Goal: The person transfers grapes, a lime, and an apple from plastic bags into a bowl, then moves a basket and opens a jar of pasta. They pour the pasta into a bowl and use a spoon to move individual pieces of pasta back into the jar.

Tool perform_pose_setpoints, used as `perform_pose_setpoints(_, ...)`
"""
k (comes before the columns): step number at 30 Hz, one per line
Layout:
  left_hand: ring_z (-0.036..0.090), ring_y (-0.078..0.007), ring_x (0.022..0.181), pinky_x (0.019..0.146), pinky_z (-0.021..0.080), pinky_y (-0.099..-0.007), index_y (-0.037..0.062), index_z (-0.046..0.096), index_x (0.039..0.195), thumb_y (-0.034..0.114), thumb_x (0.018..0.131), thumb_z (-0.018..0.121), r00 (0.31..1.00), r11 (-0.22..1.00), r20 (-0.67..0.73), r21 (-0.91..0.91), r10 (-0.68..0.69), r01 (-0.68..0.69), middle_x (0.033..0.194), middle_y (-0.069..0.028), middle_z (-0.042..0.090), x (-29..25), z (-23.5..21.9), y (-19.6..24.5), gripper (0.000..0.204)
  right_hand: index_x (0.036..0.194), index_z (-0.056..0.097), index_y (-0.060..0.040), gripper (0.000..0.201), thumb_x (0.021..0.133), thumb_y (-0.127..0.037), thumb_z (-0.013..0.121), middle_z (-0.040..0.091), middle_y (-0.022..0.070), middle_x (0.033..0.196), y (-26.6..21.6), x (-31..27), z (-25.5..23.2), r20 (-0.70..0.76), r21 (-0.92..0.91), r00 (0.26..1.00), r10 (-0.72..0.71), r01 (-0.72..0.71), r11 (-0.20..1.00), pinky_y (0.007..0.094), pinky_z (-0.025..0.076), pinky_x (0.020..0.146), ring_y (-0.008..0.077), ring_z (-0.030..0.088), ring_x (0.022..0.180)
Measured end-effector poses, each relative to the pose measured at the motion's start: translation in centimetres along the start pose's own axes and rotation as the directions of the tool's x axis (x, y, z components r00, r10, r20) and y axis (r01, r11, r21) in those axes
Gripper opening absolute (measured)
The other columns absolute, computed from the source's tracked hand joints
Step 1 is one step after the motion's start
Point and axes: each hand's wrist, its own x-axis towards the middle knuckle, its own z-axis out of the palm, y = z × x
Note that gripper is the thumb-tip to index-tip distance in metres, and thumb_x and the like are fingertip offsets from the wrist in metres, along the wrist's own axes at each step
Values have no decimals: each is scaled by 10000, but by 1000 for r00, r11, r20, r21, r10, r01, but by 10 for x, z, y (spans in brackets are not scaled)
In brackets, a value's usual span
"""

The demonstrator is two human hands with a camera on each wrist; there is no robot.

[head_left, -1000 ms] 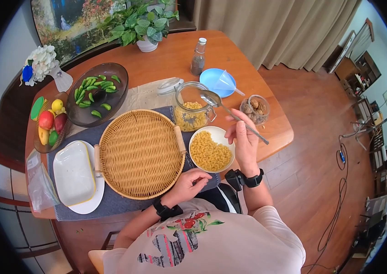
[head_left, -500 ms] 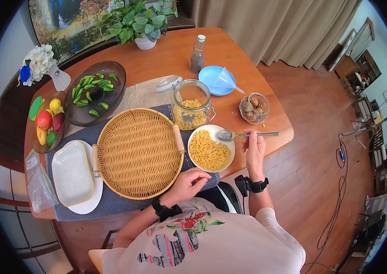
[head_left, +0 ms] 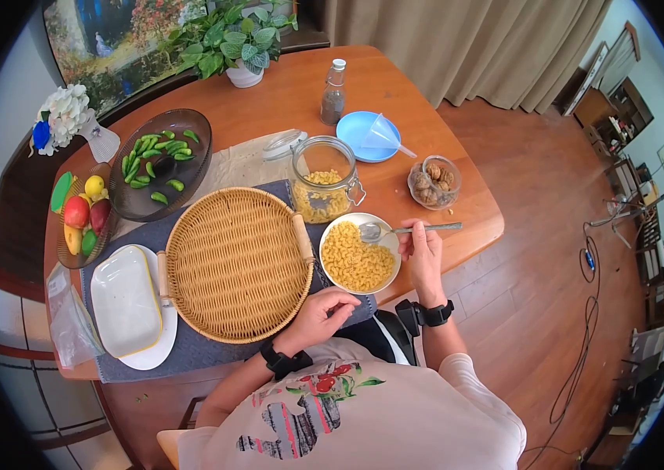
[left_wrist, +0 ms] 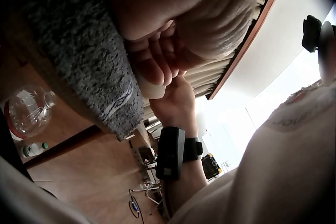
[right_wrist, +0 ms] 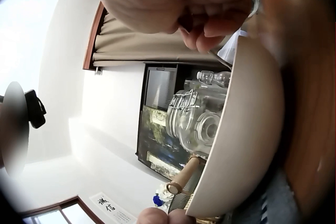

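Observation:
My right hand (head_left: 423, 258) pinches a metal spoon (head_left: 434, 227) by its handle. The spoon's bowl lies over the elbow macaroni (head_left: 355, 262) in a white bowl (head_left: 398, 274). At that bowl's near left edge is my left hand (head_left: 324, 313), fingers loosely bent and fingertips right at the rim. The left wrist view shows these fingers (left_wrist: 152, 69) beside a pale piece of the bowl. In the right wrist view the bowl's outer side (right_wrist: 252, 129) hides its contents. A glass clip-top jar (head_left: 322, 192) partly filled with macaroni stands open just behind the bowl.
A round wicker tray (head_left: 238, 266) lies left of the bowl, beside a white rectangular dish (head_left: 124, 301). Farther back are a dark plate (head_left: 140, 200) of green peppers, a blue plate (head_left: 351, 129) with a funnel (head_left: 383, 135), a glass bottle (head_left: 333, 98), and a walnut container (head_left: 434, 184).
The right hand has lowered the spoon from above the jar's front down to the macaroni, turning it nearly level and moving it slightly left. The left hand stays by the bowl.

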Motion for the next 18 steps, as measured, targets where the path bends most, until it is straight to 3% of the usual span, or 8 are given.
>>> perform_pose_setpoints(14, 537, -101, 684, 606, 441, -214, 7, 603, 922, 16, 821, 558, 1000, 1000, -6, -8, 6, -6, 845, -59, 589, 0, 0, -1, 112, 936, 570, -39, 308, 944, -300, 408, 506, -20, 652, 3, 2, -2, -15, 55, 999, 33, -32, 998, 158, 349, 445, 33, 466, 530)
perform_pose_setpoints(18, 557, -78, 687, 584, 457, -191, -4, 591, 946, 9, 846, 529, 998, 998, 17, 24, 64, -64, 859, -58, 570, 1, -1, -4, 118, 928, 570, -43, 304, 943, -301, 409, 504, -19, 648, 5, 3, -5, -43, 120, 998, 53, -47, 992, 162, 353, 441, 38, 470, 524)
